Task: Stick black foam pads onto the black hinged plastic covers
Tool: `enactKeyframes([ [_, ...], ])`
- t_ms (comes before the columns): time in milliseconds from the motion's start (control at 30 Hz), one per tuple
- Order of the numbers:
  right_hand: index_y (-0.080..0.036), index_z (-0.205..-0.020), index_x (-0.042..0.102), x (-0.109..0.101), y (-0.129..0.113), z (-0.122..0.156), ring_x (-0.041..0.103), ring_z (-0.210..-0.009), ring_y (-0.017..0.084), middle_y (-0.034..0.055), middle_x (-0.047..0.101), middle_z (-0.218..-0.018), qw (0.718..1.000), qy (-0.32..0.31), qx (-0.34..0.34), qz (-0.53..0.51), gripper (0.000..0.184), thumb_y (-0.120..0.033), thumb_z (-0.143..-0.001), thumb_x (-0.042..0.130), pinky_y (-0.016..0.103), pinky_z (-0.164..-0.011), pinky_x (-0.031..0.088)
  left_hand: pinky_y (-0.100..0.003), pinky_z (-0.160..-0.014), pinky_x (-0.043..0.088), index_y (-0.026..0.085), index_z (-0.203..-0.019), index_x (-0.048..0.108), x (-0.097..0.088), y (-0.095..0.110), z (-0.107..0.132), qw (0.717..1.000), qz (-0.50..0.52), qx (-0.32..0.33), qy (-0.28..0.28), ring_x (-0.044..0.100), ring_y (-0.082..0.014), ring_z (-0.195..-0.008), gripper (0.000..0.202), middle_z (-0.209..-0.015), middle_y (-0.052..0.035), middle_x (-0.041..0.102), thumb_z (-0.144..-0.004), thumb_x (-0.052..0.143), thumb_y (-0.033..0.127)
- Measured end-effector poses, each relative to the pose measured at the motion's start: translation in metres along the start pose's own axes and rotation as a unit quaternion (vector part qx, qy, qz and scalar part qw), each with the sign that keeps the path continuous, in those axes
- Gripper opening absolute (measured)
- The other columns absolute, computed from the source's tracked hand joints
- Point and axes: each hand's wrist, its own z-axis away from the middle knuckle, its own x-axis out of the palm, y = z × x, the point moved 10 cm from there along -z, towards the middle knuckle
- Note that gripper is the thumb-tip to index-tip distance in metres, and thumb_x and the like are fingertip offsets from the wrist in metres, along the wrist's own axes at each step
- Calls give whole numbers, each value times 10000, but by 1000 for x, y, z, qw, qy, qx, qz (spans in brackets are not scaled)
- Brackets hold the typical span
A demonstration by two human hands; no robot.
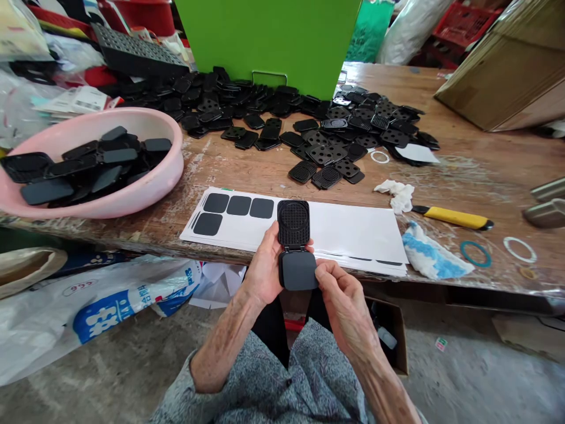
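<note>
My left hand [263, 265] grips a black hinged plastic part [295, 244] from the left, just in front of the table edge. Its upper half is a square grille, its lower half a smooth dark pad face. My right hand [342, 297] pinches the lower half at its right edge, fingers closed on it. Behind the part lies a white backing sheet [353, 232] with several dark square pads [238, 205] stuck at its left end.
A pink basin [165, 171] of black parts sits at the left. A heap of black grille parts [326, 135] spreads before a green box [269, 41]. A yellow utility knife [454, 217], rags, rings and a cardboard box [507, 76] lie to the right.
</note>
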Motion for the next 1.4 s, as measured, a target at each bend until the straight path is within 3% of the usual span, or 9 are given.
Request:
enactKeyframes([
  [367,-204,-704,547,0,-1,-1,428,-772,164,4,525,-776,1000,16,-1,16,296,-466,-760,672,276,-725,366,-278,-605,518,94,-883,685,0,-3,-2,1000,-3,-4,5,652,-185,-652,533,-771,-117,704,-952,331,486],
  [867,-202,-774,574,2,3,-1,440,-793,163,6,521,-797,1000,5,-13,26,243,-434,-820,630,276,-743,379,-282,-599,525,88,-830,685,-2,-2,-2,1000,-2,-4,2,654,-183,-624,564,-746,-119,704,-956,308,489],
  [1400,-201,-751,565,-4,3,-6,462,-750,153,8,567,-824,995,38,-37,80,231,-415,-798,636,278,-704,378,-294,-577,527,83,-946,683,-3,-1,-4,1000,-10,2,-1,663,-202,-624,534,-760,-124,707,-943,339,492],
])
